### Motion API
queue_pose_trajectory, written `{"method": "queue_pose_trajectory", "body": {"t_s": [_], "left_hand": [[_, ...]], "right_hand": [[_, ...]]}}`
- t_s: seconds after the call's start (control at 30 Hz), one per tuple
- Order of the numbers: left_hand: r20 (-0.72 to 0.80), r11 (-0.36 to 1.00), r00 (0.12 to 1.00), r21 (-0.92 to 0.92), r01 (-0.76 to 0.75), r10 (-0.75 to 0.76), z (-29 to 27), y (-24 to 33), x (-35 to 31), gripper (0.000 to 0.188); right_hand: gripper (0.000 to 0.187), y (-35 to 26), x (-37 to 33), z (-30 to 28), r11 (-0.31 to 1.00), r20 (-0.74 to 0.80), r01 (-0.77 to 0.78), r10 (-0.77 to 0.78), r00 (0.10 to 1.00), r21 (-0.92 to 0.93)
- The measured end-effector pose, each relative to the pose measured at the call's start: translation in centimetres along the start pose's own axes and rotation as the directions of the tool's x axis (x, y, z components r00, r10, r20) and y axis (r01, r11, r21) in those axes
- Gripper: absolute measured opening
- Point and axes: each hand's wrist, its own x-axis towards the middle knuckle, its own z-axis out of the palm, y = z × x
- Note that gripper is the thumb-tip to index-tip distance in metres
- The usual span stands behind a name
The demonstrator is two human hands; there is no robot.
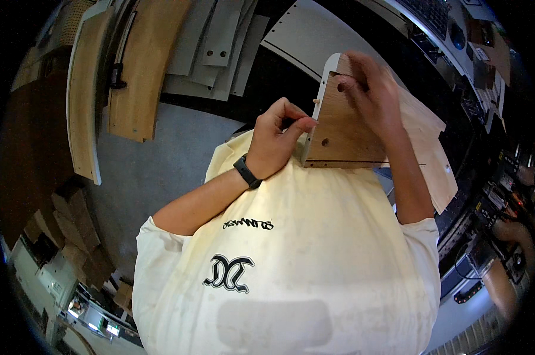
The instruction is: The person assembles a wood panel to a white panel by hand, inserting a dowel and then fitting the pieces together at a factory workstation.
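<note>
In front of my chest stands a wood-grain panel (356,139) with a pale rounded edge and drilled holes. A small wooden dowel (316,101) sticks out of that edge. Thumb and fingers of my left hand (274,139) are pinched together against the edge, just below the dowel; what lies between them is hidden. My right hand (375,94) is at the panel's upper part, its fingers curled over the far edge and its thumb on the face near a hole. The right fingers are slightly blurred.
Long wood-faced boards (143,65) stand at the left, beside stacked grey panels (214,53) with holes. A white panel (315,38) lies beyond my hands. Pale wooden sheets (424,142) are right of my right arm. A keyboard (427,15) sits at the far right; cardboard boxes (78,231) are lower left.
</note>
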Motion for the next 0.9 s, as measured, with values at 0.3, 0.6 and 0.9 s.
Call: {"method": "queue_pose_trajectory", "body": {"t_s": [0.3,0.6,0.9], "left_hand": [[0.081,0.99,0.997,0.141,-0.031,0.019,-0.6,1.3,0.6,0.015],[0.423,0.976,0.892,-0.069,0.204,-0.157,-3.9,1.6,3.7,0.016],[0.376,0.972,0.912,-0.095,0.216,-0.166,-2.9,0.9,2.9,0.014]], "right_hand": [[0.043,-0.1,0.0,0.3,1.0,-0.016,0.005,-0.005,1.0,-0.019],[0.044,-0.2,0.0,-0.7,0.999,-0.042,0.016,-0.015,0.999,0.034],[0.047,0.1,-0.4,0.5,0.997,-0.086,0.075,-0.077,0.993,-0.021]]}}
